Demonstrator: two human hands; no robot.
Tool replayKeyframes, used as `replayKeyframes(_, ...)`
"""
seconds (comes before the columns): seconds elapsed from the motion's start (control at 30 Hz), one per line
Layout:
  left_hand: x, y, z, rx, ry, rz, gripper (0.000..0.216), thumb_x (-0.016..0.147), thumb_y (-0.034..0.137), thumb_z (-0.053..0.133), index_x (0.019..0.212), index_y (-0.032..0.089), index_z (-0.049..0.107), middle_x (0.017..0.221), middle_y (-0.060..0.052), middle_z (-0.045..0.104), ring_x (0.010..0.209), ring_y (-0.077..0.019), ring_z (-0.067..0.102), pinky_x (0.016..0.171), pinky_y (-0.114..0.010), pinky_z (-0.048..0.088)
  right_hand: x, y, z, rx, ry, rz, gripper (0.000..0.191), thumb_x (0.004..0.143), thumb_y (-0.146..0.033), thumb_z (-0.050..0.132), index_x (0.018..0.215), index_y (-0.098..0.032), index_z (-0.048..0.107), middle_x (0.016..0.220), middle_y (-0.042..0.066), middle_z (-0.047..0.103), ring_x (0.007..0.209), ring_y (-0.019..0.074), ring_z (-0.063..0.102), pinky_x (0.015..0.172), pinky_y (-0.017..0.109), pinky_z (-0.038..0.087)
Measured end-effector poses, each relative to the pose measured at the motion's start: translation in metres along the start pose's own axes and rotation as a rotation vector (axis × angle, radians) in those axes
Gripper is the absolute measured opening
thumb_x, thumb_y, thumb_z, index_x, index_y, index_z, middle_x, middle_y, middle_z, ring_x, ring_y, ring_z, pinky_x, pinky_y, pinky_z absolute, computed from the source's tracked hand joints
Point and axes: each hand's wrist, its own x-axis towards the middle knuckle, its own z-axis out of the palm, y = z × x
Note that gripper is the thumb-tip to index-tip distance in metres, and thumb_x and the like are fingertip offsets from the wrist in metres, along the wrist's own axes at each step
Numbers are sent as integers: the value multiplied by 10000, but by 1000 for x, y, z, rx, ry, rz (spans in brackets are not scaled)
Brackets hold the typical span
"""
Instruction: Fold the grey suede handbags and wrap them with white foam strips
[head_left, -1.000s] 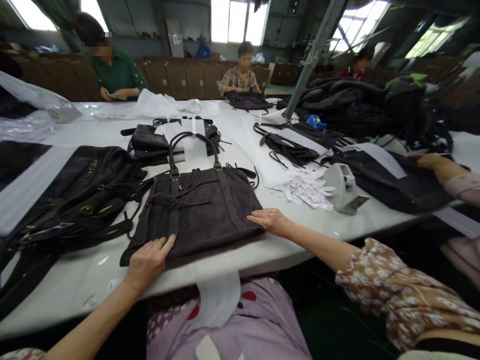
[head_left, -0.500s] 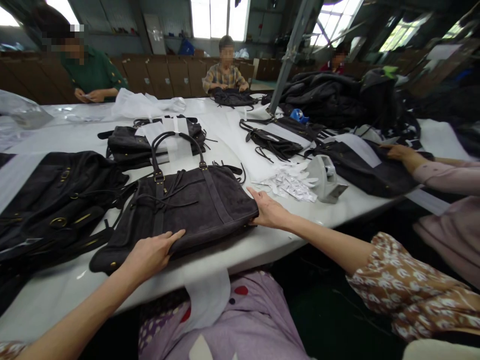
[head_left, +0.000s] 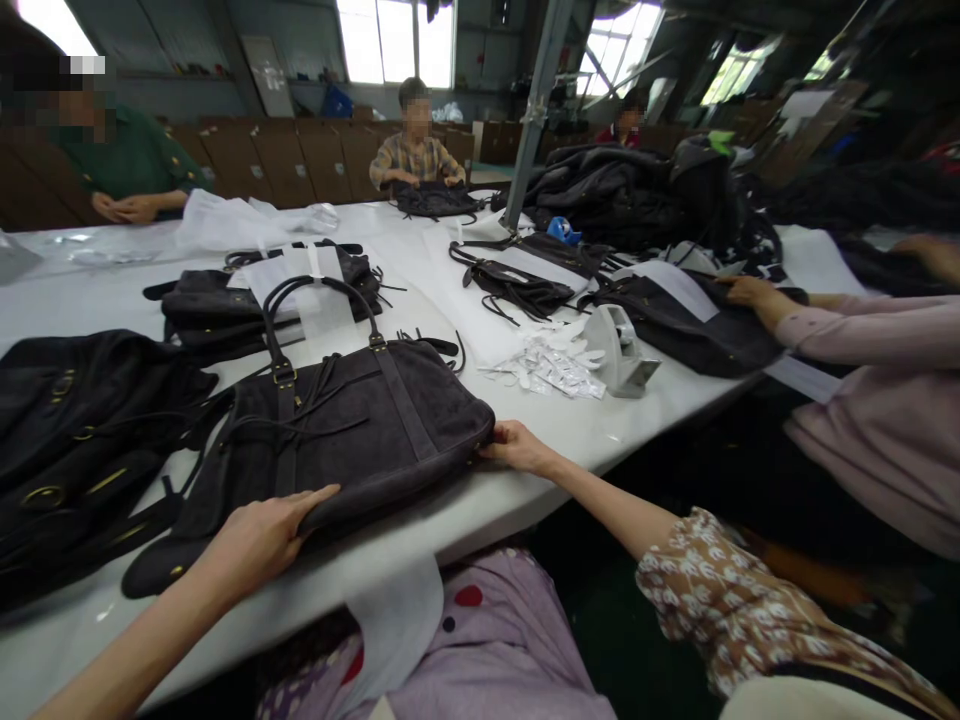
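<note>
A dark grey suede tote bag (head_left: 352, 430) with two handles and tassel cords lies flat on the white table (head_left: 540, 420) right in front of me. My left hand (head_left: 255, 535) grips its near bottom edge, fingers over the top of the bag. My right hand (head_left: 517, 448) is curled round the bag's near right corner. The near edge looks slightly raised off the table.
A heap of black bags (head_left: 67, 440) fills the left side, and another bag with white paper (head_left: 247, 300) lies behind. Small white packets (head_left: 551, 365) and a tape dispenser (head_left: 619, 350) sit to the right. A co-worker's hand (head_left: 750, 295) rests on a black bag. People work across the table.
Both hands went from lying flat on the bag to gripping its near edge and corner. The bag has slid toward me and to the left.
</note>
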Motion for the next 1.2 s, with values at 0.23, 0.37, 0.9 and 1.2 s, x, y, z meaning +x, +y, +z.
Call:
replayKeyframes(0.23, -8, 11, 9, 124, 41, -65, 646, 823, 118, 356, 1430, 335, 309, 1358, -47, 543, 973, -275, 667, 768, -411, 529, -14, -16, -12, -190, 119, -75, 582, 733, -361, 680, 1268, -193, 522, 1021, 69, 677, 885, 241, 639, 795, 384, 509)
replayKeyframes(0.37, -9, 13, -10, 1, 74, 12, 556, 863, 311, 446, 1402, 266, 317, 1344, -71, 544, 1040, -279, 633, 816, -405, 511, -25, -65, -19, -752, 206, -462, 878, 709, -463, 741, 1417, -140, 335, 1382, 198, 448, 1272, 342, 408, 1072, 526, 259)
replayKeyframes(0.9, -4, 31, -2, 207, 122, -67, 253, 845, 81, 337, 947, 211, 529, 938, -65, 639, 754, -236, 674, 530, -283, 427, 25, -63, 8, -1194, -118, -699, 152, 829, -77, 485, 767, -178, 580, 694, 42, 564, 676, 187, 424, 669, 330, 271)
replayKeyframes(1.2, -2, 36, 20, 276, 210, -39, 292, 882, 66, 285, 899, 200, 544, 861, -71, 599, 764, -219, 656, 571, -282, 473, 25, -43, -5, -1137, -120, -688, 150, 860, -139, 494, 957, -171, 604, 912, 82, 615, 850, 213, 496, 748, 325, 353)
